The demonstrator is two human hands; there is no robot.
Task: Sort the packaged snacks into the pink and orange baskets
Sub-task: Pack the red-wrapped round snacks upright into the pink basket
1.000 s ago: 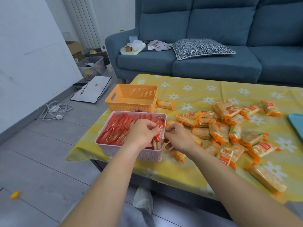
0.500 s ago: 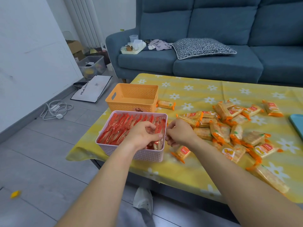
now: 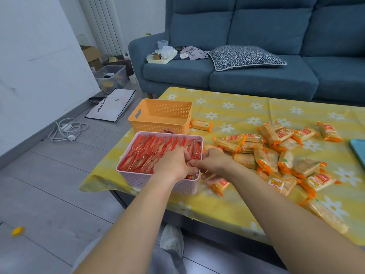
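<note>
Both hands meet at the right end of the pink basket on the desk. The left hand grips red packets inside it; the right hand pinches one at the rim. The orange basket sits behind, with orange packets heaped to the right.

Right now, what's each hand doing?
Left hand: closed on red snack packets in pink plastic basket.
Right hand: fingers curled, contents cannot be told.
</note>
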